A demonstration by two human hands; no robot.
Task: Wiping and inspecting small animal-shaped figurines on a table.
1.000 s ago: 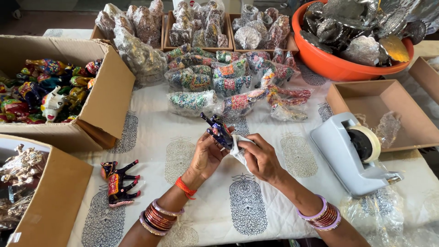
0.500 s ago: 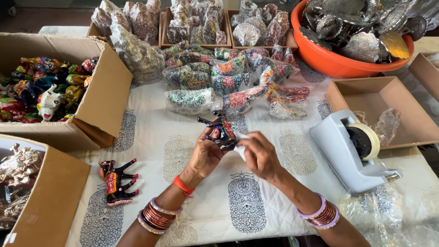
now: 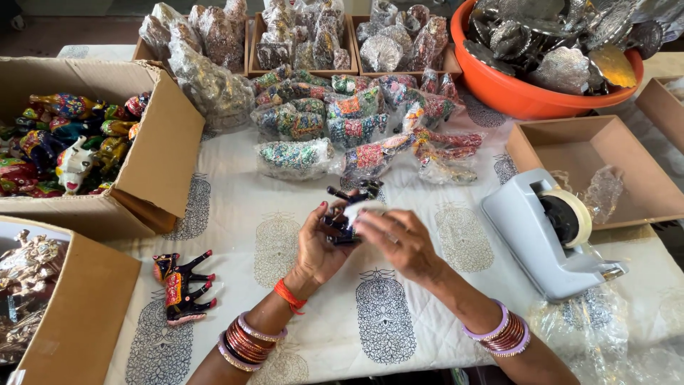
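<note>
**Both hands on a small dark figurine at table centre**

The left hand is closed around a small dark painted figurine, held above the printed tablecloth near the middle of the table. The right hand meets it from the other side; its fingers pinch a pale piece of wrapping that lies against the figurine. Whether the wrapping is plastic or tape cannot be told.

Surroundings:
- A second figurine, black with red and yellow paint, lies on its side on the cloth, left of the left forearm and well apart from the hands.
- A grey tape dispenser stands to the right of the right hand, near it but not touching.
- Wrapped figurines lie in a loose heap on the cloth beyond the hands.
- An open cardboard box at far left holds unwrapped coloured figures.
- An orange bowl at upper right holds silver-coloured pieces.
- A shallow cardboard tray sits behind the dispenser.
</note>
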